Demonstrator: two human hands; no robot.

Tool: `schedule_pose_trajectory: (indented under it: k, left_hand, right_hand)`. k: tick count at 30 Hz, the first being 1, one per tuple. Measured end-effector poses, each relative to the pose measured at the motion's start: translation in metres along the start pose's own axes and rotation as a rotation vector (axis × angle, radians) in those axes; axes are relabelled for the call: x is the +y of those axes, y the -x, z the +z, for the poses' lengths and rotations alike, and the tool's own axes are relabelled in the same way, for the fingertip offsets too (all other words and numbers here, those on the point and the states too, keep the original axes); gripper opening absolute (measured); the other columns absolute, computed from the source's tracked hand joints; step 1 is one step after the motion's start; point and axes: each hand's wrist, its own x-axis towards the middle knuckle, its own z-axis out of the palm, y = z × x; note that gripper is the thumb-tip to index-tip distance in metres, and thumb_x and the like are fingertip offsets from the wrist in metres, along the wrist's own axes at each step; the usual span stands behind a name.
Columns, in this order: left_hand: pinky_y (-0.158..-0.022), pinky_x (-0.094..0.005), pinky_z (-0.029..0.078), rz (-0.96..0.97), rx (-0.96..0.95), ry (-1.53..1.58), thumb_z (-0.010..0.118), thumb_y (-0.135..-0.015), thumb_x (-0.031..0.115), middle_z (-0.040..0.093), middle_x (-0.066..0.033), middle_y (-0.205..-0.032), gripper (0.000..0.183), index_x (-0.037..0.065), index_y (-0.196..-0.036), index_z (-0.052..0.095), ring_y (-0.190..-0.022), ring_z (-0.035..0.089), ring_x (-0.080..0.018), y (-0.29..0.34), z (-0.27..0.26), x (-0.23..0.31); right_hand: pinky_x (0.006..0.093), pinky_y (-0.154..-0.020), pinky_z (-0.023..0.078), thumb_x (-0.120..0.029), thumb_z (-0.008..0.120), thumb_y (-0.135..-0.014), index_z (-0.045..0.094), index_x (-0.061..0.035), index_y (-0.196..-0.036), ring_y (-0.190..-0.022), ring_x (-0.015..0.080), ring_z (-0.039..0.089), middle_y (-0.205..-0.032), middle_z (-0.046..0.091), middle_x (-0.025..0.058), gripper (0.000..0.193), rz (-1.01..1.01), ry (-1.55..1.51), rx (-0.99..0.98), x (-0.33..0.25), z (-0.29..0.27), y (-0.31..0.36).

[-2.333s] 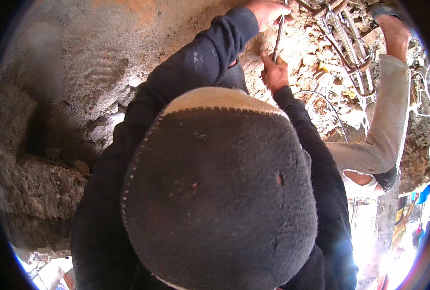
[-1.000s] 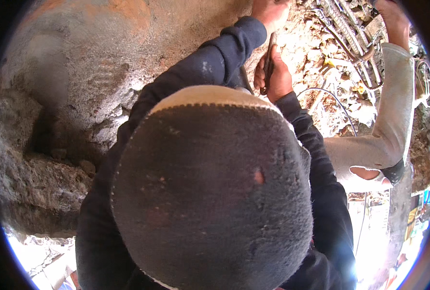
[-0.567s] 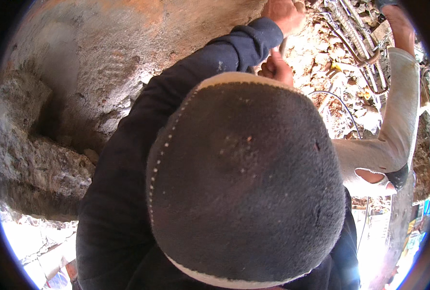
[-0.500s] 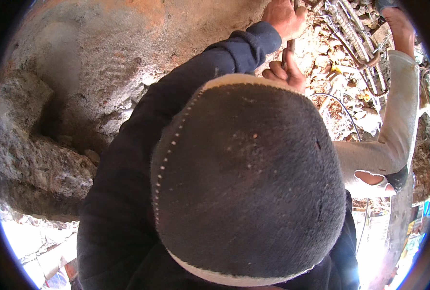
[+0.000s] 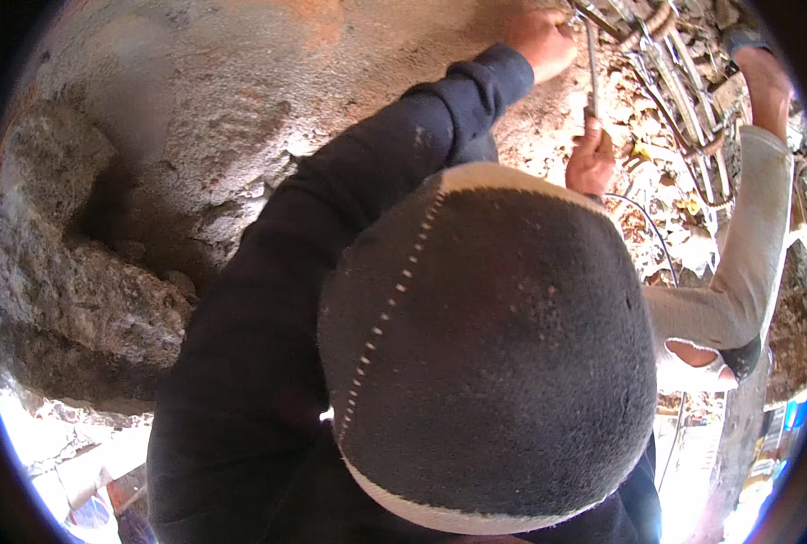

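One metal rod [image 5: 593, 68] is gripped in the right hand [image 5: 591, 161]. Left of the rod, the left hand [image 5: 541, 45] curls, its grip hard to tell

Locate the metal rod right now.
In the head view, the metal rod is at upper right, between the left hand and the rebar, its lower end in the right hand.

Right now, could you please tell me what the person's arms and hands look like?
The left sleeve is long, navy to black, with pale smudges below a folded cuff. The left hand and right hand are ungloved. A dark cap hides most of the right sleeve.
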Motion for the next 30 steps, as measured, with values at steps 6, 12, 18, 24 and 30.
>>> schedule_pose_trajectory:
  k: [6, 12, 18, 24, 30]
  left_hand:
    - [-0.06, -0.0438, 0.052, 0.08, 0.152, -0.062, 0.061, -0.084, 0.022, 0.063, -0.0195, -0.065, 0.024, 0.0, -0.076, 0.067, -0.06, 0.065, -0.0315, 0.011, 0.001, 0.01]
    - [-0.073, -0.0479, 0.056, 0.022, 0.097, -0.1, 0.062, -0.081, 0.027, 0.065, -0.0251, -0.075, 0.027, 0.0, -0.076, 0.067, -0.072, 0.067, -0.0413, 0.016, -0.003, 0.025]
    - [-0.061, -0.0422, 0.057, -0.017, -0.026, -0.279, 0.065, -0.084, 0.026, 0.069, -0.0206, -0.074, 0.029, -0.002, -0.077, 0.067, -0.064, 0.069, -0.0313, 0.0, -0.018, 0.02]
    - [-0.075, -0.0443, 0.052, -0.268, -0.451, 0.366, 0.06, -0.087, 0.019, 0.069, -0.0139, -0.09, 0.019, 0.006, -0.1, 0.064, -0.085, 0.067, -0.0292, -0.015, -0.023, 0.011]
    - [-0.064, -0.0401, 0.055, -0.538, -0.294, 0.89, 0.057, -0.092, 0.005, 0.063, -0.009, -0.102, 0.026, 0.009, -0.118, 0.053, -0.085, 0.064, -0.0217, -0.003, 0.0, 0.012]
  right_hand:
    - [0.0429, -0.05, 0.043, -0.048, 0.035, -0.105, 0.061, -0.0036, -0.084, -0.048, 0.0247, 0.05, -0.059, 0.053, 0.0096, 0.056, 0.242, -0.239, -0.264, -0.01, 0.019, 0.026]
    - [0.0349, -0.039, 0.029, -0.066, 0.029, -0.099, 0.041, -0.0134, -0.066, -0.036, 0.0142, 0.032, -0.048, 0.034, -0.0032, 0.063, 0.975, -1.505, -1.315, -0.046, 0.003, 0.029]
    - [0.0358, -0.037, 0.031, -0.073, 0.032, -0.095, 0.041, -0.0138, -0.065, -0.033, 0.0125, 0.028, -0.047, 0.033, -0.0042, 0.067, 0.919, -1.478, -1.369, -0.034, 0.001, 0.02]
    - [0.0251, -0.037, 0.024, -0.061, 0.049, -0.097, 0.053, -0.0072, -0.092, -0.041, 0.007, 0.028, -0.055, 0.039, -0.0034, 0.055, 0.644, -1.114, -1.071, -0.027, -0.015, 0.019]
    - [0.0425, -0.064, 0.048, -0.046, 0.047, -0.102, 0.069, -0.002, -0.1, -0.068, 0.031, 0.061, -0.074, 0.065, 0.0169, 0.049, -0.125, 0.071, -0.109, -0.007, 0.008, 0.008]
